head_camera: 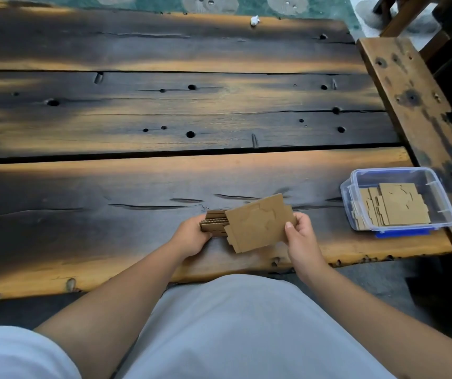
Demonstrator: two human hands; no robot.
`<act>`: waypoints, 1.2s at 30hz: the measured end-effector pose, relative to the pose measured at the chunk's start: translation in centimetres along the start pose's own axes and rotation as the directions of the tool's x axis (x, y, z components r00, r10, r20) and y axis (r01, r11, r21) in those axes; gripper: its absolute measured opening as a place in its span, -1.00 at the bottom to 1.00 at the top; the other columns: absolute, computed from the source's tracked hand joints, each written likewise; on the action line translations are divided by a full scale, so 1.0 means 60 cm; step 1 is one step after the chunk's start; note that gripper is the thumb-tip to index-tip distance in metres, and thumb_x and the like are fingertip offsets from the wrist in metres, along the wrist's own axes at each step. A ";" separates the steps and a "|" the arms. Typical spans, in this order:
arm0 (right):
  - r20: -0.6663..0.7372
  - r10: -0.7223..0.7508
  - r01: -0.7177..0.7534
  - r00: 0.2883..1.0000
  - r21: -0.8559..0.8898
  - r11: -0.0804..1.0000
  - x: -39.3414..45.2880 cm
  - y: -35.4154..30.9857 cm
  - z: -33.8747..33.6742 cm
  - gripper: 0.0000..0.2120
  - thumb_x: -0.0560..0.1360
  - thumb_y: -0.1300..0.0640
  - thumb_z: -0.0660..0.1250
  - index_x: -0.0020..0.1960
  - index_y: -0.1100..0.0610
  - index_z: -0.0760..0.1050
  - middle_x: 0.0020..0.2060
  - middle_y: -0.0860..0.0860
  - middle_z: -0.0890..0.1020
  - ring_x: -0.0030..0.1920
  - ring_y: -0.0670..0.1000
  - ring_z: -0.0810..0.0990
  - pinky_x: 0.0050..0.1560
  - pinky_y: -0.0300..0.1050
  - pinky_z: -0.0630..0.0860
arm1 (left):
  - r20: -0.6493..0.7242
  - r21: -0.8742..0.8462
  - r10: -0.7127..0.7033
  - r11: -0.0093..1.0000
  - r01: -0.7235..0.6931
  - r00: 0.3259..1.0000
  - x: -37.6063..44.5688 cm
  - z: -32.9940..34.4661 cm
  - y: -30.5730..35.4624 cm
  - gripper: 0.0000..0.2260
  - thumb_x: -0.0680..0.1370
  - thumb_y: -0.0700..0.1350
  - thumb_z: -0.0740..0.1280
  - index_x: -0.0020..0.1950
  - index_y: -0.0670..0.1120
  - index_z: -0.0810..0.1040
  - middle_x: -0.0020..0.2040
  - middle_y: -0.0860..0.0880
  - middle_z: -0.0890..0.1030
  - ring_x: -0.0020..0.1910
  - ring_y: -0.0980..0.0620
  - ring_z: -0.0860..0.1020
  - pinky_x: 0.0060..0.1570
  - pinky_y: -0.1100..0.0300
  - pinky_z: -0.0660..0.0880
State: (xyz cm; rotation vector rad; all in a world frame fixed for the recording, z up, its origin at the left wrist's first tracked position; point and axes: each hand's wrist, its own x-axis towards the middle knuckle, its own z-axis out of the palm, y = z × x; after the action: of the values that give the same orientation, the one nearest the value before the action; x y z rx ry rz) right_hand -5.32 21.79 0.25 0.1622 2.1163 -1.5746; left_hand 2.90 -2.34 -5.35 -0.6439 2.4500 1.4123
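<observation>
My left hand [192,237] grips a small stack of brown cardboard pieces [214,224] just above the near edge of the table. My right hand [300,236] pinches the right edge of a single flat cardboard sheet [257,224] with die-cut lines, thumb on top. That sheet is tilted and overlaps the right side of the stack. A clear plastic box [438,198] with blue latches stands on the table to the right and holds several more cardboard sheets [394,207] lying flat.
The dark, scorched wooden plank table [164,119] has knot holes and a gap between planks. A wooden bench [410,99] runs along its right side. A small white scrap [254,21] lies at the far edge. Green patterned floor lies beyond.
</observation>
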 end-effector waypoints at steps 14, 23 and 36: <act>-0.074 -0.066 0.025 0.995 -0.456 0.890 0.020 0.059 0.066 -0.78 0.47 0.09 0.39 -0.06 0.03 0.33 -0.06 -0.04 0.41 0.04 0.01 0.33 0.02 -0.04 0.35 | 0.087 0.093 0.058 0.993 -0.066 0.995 0.001 -0.005 -0.009 -0.67 0.52 -0.26 0.31 0.25 0.01 0.55 0.23 0.00 0.60 0.25 -0.03 0.49 0.20 0.24 0.35; -0.018 -0.053 0.034 0.998 -0.560 0.828 0.029 0.065 0.076 -0.47 0.44 -0.01 0.44 0.33 -0.03 0.30 0.20 0.04 0.51 0.11 0.09 0.52 0.05 -0.01 0.47 | 0.181 0.141 0.044 0.987 -0.070 0.983 0.001 -0.010 -0.019 -0.64 0.51 -0.31 0.23 0.27 -0.04 0.51 0.24 -0.02 0.58 0.24 -0.02 0.49 0.25 0.17 0.39; 0.046 -0.030 0.055 0.998 -0.759 0.649 0.041 0.051 0.108 -0.69 0.40 -0.19 0.38 -0.02 -0.07 0.36 -0.01 0.00 0.49 0.01 0.12 0.55 -0.12 0.03 0.51 | 0.044 0.024 0.016 1.000 -0.017 0.999 -0.005 0.004 -0.009 -0.62 0.45 -0.18 0.42 0.24 0.06 0.53 0.18 0.04 0.62 0.17 0.04 0.52 0.19 0.20 0.41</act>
State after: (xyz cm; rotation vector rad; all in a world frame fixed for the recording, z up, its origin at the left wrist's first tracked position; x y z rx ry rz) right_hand -4.24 16.29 -4.88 -0.2068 2.5739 -0.5622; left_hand 3.45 -2.30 -5.75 -0.5825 2.4409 1.3852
